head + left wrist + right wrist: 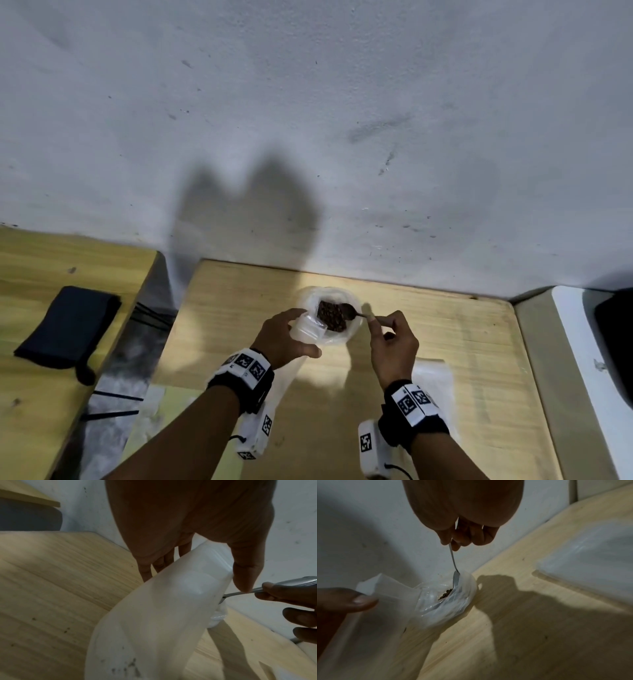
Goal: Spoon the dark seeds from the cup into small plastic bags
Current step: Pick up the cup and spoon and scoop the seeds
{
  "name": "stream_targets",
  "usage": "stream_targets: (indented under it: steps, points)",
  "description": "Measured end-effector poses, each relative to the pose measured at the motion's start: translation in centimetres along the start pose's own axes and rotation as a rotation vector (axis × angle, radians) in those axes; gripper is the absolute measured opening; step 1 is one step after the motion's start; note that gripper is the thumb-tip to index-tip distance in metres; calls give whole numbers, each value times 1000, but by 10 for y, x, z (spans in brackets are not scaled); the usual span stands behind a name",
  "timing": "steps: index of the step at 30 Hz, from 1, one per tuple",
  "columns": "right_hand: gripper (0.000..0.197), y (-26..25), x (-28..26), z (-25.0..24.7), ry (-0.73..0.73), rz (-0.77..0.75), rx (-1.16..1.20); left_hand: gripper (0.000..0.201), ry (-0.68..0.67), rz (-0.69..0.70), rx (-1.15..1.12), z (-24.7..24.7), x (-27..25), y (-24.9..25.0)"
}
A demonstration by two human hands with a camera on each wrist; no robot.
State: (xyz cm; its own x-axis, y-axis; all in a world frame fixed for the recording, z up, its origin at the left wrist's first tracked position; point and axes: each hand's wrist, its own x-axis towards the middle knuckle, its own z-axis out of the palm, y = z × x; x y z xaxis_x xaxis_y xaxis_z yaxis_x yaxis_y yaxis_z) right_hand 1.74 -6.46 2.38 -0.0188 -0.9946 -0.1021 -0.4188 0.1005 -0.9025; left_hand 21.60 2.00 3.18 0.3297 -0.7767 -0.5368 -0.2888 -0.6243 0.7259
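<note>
The white cup (352,334), lined with crumpled clear plastic (462,601), stands near the table's far edge with dark seeds (331,316) in it. My right hand (375,320) pinches the handle of a metal spoon (453,559); its bowl dips into the seeds (445,595) from the right. My left hand (298,334) grips a small translucent plastic bag (306,328) just left of the cup, thumb (245,574) on one side and fingers (145,572) behind. That bag (171,601) hangs tilted beside the cup. Its inside is hidden.
More plastic bags (433,373) lie flat on the wooden table (445,325) by my right wrist. A dark pouch (68,329) rests on a second table at left, across a gap (137,363). A white object (579,342) borders the right. The wall (308,137) rises just behind the cup.
</note>
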Motion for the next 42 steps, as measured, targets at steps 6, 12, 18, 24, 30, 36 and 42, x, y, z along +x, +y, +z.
stream_targets:
  steps: [6, 12, 18, 24, 30, 36, 42]
  points:
    - [23, 6, -7, 5, 67, 162, 40, 89, 13, 42, 25, 3, -2, 1]
    - [19, 6, -11, 9, 105, 214, 33, 88, 25, 55, 27, 5, 0, 2]
    - [19, 16, -6, 24, 112, 349, 83, 88, 10, 65, 48, 5, 1, 3]
    - [16, 27, 2, 31, 102, 531, 203, 89, 16, 68, 45, 1, 1, 1]
    - [21, 33, 3, 19, 100, 525, 246, 90, 25, 79, 49, 2, 0, 0]
    - [19, 30, 3, 7, 95, 469, 311, 95, 62, 123, 64, 8, -5, -2]
    - [19, 14, 4, -10, 87, 390, 375, 94, 131, 180, 61, 13, -9, -4]
